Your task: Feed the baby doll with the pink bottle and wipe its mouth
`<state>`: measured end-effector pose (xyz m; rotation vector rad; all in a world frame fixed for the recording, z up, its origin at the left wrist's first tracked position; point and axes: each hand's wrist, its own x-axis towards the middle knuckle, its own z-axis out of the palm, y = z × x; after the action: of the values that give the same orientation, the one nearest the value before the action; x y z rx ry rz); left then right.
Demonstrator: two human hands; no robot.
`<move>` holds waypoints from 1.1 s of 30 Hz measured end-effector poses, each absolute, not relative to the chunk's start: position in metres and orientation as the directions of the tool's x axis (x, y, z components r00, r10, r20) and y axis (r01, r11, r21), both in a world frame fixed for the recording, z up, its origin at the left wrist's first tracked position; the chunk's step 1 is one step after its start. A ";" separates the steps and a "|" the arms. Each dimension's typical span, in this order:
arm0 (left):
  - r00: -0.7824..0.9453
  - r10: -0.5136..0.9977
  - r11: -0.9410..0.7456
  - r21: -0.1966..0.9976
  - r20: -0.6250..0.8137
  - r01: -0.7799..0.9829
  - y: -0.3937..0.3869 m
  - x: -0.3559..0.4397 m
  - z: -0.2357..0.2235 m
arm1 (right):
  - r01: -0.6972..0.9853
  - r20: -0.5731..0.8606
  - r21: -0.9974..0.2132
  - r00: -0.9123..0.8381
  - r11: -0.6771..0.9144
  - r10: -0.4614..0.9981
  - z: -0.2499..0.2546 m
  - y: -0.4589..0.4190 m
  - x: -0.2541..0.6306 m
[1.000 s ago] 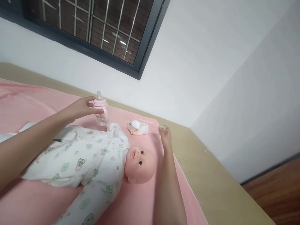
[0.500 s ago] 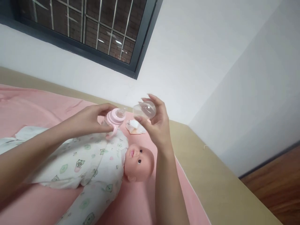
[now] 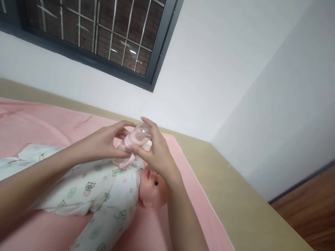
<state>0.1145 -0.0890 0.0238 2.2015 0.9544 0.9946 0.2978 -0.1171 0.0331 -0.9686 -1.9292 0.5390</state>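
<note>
A baby doll in a white printed sleepsuit lies on its back on a pink blanket. Above its chest my left hand grips a pink baby bottle with handles, tilted to the right. My right hand has its fingers closed round the clear domed cap, which sits over the bottle's teat end.
The blanket lies on a tan surface that ends at the right, with wooden floor beyond. White walls stand behind and a dark-framed barred window is above.
My right hand picked the clear cap off the blanket, raised it and brought it onto the bottle's teat. My left hand lifted and tilted the bottle. The white cloth is now hidden.
</note>
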 end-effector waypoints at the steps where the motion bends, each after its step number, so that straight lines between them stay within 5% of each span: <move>1: 0.469 0.775 -0.607 0.707 0.424 0.364 -0.088 0.114 0.023 | 0.393 0.511 -0.707 -0.291 0.588 0.809 0.032 -0.117 0.297; 8: 0.387 0.774 -0.633 0.631 0.502 0.448 -0.088 0.114 0.022 | 0.223 0.423 -0.863 -0.173 0.454 0.889 0.024 -0.116 0.285; 17: 0.425 0.784 -0.612 0.675 0.451 0.413 -0.098 0.119 0.025 | 0.193 0.421 -0.883 -0.080 0.428 0.903 0.027 -0.112 0.292; 24: 0.446 0.768 -0.607 0.744 0.460 0.278 -0.108 0.111 0.033 | 0.277 0.497 -0.853 0.167 0.443 0.852 0.029 -0.082 0.347; 33: 0.565 0.635 -0.749 0.600 0.527 0.282 -0.167 0.123 0.034 | 0.518 0.426 -0.842 0.469 0.150 0.773 -0.023 -0.031 0.441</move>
<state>0.1230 -0.1674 0.0342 2.3475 0.7379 1.0488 0.4409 -0.0308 -0.0231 -1.5092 -1.1811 0.2639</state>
